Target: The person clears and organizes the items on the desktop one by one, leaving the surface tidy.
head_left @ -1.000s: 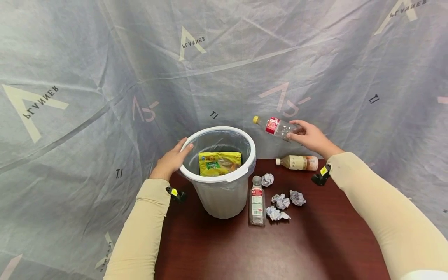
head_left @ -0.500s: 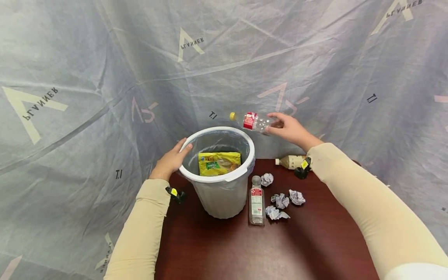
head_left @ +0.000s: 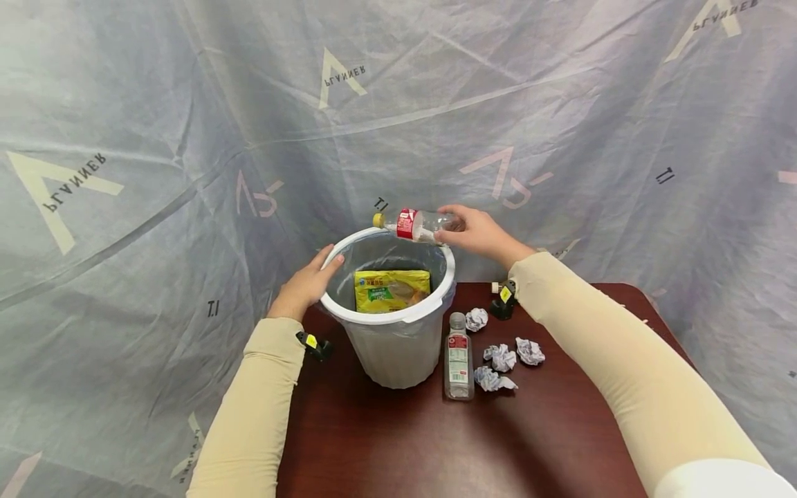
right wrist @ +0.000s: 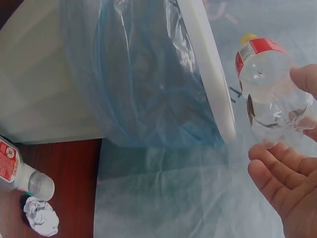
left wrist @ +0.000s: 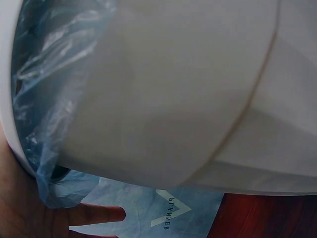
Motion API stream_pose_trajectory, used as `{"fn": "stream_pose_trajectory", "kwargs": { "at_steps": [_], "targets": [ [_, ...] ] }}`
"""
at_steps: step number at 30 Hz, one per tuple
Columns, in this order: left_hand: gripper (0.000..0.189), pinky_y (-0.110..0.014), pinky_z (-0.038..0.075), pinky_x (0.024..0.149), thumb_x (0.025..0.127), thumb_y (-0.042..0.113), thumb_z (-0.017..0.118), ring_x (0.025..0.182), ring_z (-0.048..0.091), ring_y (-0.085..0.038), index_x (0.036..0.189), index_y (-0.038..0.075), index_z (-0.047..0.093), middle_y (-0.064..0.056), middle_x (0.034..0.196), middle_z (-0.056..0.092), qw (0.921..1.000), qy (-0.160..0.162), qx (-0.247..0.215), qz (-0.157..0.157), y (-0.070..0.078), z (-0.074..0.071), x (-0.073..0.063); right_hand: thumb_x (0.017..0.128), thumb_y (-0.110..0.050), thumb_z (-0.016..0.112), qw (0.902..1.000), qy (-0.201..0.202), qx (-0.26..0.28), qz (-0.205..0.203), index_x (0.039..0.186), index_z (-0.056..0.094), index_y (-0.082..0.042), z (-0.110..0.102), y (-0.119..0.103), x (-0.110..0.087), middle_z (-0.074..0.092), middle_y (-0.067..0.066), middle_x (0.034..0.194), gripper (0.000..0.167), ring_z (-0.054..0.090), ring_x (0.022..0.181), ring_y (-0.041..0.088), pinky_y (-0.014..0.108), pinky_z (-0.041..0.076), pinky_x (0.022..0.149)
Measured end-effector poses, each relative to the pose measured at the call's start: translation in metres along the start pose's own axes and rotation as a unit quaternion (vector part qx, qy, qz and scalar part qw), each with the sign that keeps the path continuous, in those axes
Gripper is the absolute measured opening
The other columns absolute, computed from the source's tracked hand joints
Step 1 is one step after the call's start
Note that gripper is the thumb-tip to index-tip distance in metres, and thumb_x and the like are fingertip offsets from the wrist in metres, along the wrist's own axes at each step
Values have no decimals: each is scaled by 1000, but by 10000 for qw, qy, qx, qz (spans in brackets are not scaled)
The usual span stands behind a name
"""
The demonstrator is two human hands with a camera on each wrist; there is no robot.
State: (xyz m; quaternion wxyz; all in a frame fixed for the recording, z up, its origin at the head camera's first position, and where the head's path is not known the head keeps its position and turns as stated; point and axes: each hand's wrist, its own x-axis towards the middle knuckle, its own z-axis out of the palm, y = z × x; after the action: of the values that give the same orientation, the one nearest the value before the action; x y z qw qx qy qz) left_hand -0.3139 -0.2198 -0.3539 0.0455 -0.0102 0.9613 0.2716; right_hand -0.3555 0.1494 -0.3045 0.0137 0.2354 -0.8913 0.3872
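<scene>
A grey trash can [head_left: 398, 356] with a white rim and a bluish liner stands on the dark red table. My left hand [head_left: 303, 285] grips its rim on the left, thumb over the edge and fingers along the outside. Clear with a red label and yellow cap, a plastic bottle [head_left: 425, 225] lies sideways in my right hand [head_left: 479, 236], above the back right of the rim. In the right wrist view, thumb and fingers hold the bottle [right wrist: 270, 94] by its base end. A yellow food packet [head_left: 391, 290] sits inside the can.
Right of the can, another clear bottle [head_left: 459, 366] with a red and white label lies on the table. Several crumpled paper balls [head_left: 500, 357] are scattered beside it. Behind the right wrist, only the cap of a further bottle [head_left: 495, 287] shows. A grey printed sheet [head_left: 398, 124] hangs behind.
My right hand has carried the clear bottle left, from over the table's right side to above the can's rim. The left hand has stayed on the rim.
</scene>
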Motion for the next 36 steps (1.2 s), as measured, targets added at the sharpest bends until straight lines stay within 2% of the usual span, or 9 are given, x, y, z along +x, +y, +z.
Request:
{"fn": "stream_pose_trajectory", "kwargs": {
  "at_steps": [4, 10, 18, 29, 36],
  "targets": [
    [77, -72, 21, 112, 95, 80, 17, 145, 29, -51, 162, 45, 3, -13, 168, 18, 10000, -38, -15, 9, 3, -2, -1, 95, -43, 70, 10000, 74, -33, -2, 151, 47, -19, 5, -3, 3, 68, 13, 123, 65, 63, 116, 31, 51, 52, 95],
    [76, -72, 20, 112, 96, 80, 18, 145, 29, -51, 162, 45, 3, -14, 167, 20, 10000, 12, -16, 19, 3, -2, -2, 95, -54, 65, 9996, 200, -216, 41, 152, 44, -20, 11, -4, 7, 58, 15, 132, 70, 61, 120, 33, 53, 50, 97],
    [75, -71, 26, 111, 97, 78, 18, 144, 32, -51, 162, 44, 5, -13, 167, 21, 9999, 87, 35, 54, 1, -2, 0, 98, -58, 57, 9987, 513, -11, -61, 151, 47, -20, 8, -3, 5, 57, 17, 136, 66, 59, 120, 33, 54, 49, 97],
    [82, -72, 21, 112, 92, 84, 14, 145, 29, -51, 163, 42, 4, -12, 167, 19, 9999, 64, 70, 56, -2, 0, 1, 97, -62, 55, 9977, 658, 48, 129, 150, 47, -24, 0, 14, -3, 58, 12, 134, 66, 58, 122, 31, 53, 50, 95],
    [76, -73, 19, 112, 96, 78, 18, 145, 29, -51, 162, 44, 5, -12, 167, 19, 10000, 48, -35, 50, -1, 0, 0, 98, -63, 53, 9973, 635, 73, 373, 153, 43, -25, -14, 34, -10, 55, 14, 138, 68, 54, 128, 35, 56, 46, 99]
  ]
}}
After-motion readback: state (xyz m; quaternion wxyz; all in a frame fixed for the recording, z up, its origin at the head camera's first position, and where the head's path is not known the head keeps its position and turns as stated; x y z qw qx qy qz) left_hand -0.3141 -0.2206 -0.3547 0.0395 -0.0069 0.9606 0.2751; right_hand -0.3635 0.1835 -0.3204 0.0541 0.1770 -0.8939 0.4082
